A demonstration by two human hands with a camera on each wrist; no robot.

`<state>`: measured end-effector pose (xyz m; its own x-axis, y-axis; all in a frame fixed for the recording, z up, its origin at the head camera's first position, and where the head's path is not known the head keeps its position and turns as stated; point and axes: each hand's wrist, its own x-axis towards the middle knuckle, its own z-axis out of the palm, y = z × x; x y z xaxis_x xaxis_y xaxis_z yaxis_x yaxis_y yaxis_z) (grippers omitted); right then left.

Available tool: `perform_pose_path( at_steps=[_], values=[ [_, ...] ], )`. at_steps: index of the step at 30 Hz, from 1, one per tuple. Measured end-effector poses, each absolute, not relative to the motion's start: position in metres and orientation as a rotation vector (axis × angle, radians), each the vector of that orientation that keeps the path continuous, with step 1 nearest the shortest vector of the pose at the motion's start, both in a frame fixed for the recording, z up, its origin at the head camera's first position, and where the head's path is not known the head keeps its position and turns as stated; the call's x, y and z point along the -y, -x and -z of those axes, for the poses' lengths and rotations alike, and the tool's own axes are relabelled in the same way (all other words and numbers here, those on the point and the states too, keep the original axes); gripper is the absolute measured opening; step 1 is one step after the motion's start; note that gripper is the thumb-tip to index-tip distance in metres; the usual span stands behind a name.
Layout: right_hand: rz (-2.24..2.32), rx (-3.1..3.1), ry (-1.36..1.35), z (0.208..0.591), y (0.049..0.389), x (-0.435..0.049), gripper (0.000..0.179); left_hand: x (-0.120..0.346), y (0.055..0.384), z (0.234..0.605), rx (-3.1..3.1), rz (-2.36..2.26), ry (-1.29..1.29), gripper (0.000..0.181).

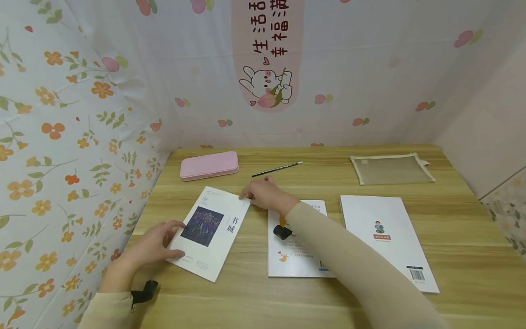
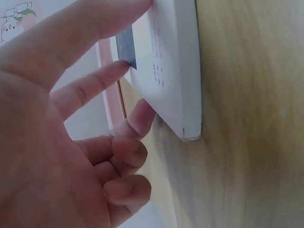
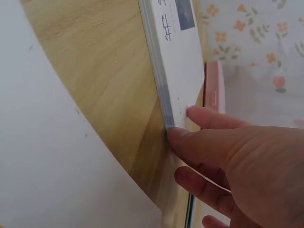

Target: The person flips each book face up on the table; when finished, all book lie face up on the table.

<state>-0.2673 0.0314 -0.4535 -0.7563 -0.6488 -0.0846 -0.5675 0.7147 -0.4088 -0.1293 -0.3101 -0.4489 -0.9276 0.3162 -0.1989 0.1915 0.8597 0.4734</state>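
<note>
A white book (image 1: 219, 240) with a dark picture on its cover lies tilted on the left half of the table. At its left edge, my left hand (image 1: 152, 244) holds it, thumb and index finger on the cover. In the left wrist view the middle finger is at the edge of the book (image 2: 166, 90), and the other fingers curl away from it. My right hand (image 1: 267, 196) pinches the top right corner; in the right wrist view the thumb is against the side of the book (image 3: 178, 71) and the index finger on its cover.
Two more white books lie to the right, one (image 1: 287, 265) partly under my right forearm, the other (image 1: 382, 228) beyond it. Along the back are a pink case (image 1: 209, 165), a pencil (image 1: 277, 169) and a mesh zip pouch (image 1: 390, 170). Patterned cloth (image 1: 185, 68) hangs behind the table (image 1: 246, 297).
</note>
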Motion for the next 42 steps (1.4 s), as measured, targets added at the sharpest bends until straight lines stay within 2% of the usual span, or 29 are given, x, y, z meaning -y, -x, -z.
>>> perform_pose_path(
  at_steps=[9,20,24,31,37,42],
  values=[
    [0.538,-2.739,0.907,0.46,0.274,-0.022,0.03,0.306,0.124,0.453,-2.773,-0.614,-0.303,0.077],
    [0.522,-2.749,0.892,0.461,0.276,-0.015,0.035,0.301,0.12,0.456,-2.762,-0.597,-0.221,0.079],
    [0.58,-2.731,0.921,0.457,0.269,-0.034,0.036,0.3,0.122,0.456,-2.804,-0.601,-0.233,0.072],
    [0.727,-2.665,0.953,0.441,0.255,-0.084,0.032,0.289,0.127,0.449,-2.959,-0.657,-0.224,0.045],
    [0.741,-2.711,0.914,0.444,0.24,-0.133,0.031,0.257,0.134,0.442,-3.082,-0.66,-0.26,0.029],
    [0.702,-2.767,0.814,0.443,0.229,-0.171,0.033,0.222,0.137,0.438,-3.076,-0.696,-0.402,0.025]
  ],
)
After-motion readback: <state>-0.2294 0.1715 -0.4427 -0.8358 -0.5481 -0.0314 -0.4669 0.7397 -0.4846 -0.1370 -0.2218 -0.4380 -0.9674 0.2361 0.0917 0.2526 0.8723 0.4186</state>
